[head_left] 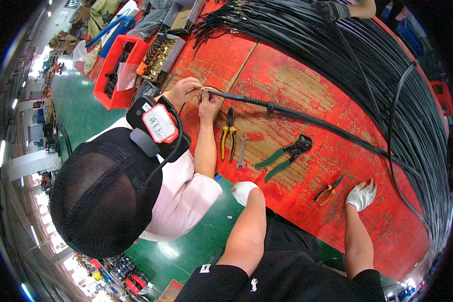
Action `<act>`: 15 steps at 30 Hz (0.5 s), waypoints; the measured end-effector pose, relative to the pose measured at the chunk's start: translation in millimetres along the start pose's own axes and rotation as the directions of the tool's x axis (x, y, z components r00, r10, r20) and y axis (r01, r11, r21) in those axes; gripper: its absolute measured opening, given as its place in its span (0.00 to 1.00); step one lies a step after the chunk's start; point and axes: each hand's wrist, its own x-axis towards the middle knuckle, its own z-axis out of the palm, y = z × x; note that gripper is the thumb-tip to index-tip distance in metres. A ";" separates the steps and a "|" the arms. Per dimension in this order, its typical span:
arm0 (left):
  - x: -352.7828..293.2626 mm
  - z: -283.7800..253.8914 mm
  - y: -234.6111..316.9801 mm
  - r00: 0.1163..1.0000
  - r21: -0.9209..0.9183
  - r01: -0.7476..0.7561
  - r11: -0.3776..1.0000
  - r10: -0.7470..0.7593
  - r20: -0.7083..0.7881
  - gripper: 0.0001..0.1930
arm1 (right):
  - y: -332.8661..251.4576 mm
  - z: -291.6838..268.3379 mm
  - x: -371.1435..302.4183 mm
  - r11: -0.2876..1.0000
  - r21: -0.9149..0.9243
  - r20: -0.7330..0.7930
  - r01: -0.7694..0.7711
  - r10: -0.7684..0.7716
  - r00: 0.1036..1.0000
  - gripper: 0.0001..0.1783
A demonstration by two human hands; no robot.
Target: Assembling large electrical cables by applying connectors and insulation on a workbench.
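My right hand (361,196), in a white glove with bare fingertips, rests on the red table with fingers apart and nothing held. Close to it lie small orange-and-black pliers (328,191). My left hand (245,193), also gloved in white, is at the table's near edge. Its fingers are mostly hidden, and I see nothing in it. Between my hands, farther in, lie green-handled cutters (289,156). A wrench (241,151) and yellow-and-black pliers (229,133) lie beyond my left hand. A thick black cable (307,118) crosses the table; a co-worker's two hands (196,95) hold its far left end.
The co-worker in a black cap (108,191) leans in at my left. A large bundle of black cables (377,75) covers the table's far and right sides. A red bin (105,83) and a tray of brass fittings (163,58) stand far left. Another person's gloved hand (331,10) touches the bundle.
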 end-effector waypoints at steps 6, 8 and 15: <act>-11.3 -23.4 9.1 0.995 0.054 0.025 0.998 -0.030 0.095 0.25 | 2.1 1.0 -0.4 1.000 -0.002 0.003 -0.001 0.001 1.000 0.23; -13.9 -29.3 11.3 0.997 0.039 0.018 0.999 -0.021 0.079 0.24 | 1.2 0.2 -0.4 1.000 -0.002 -0.002 0.004 -0.004 1.000 0.23; -25.5 -41.6 15.5 0.997 0.030 -0.077 0.997 0.077 -0.001 0.26 | 4.6 5.1 -0.1 1.000 -0.006 -0.002 0.002 -0.002 1.000 0.23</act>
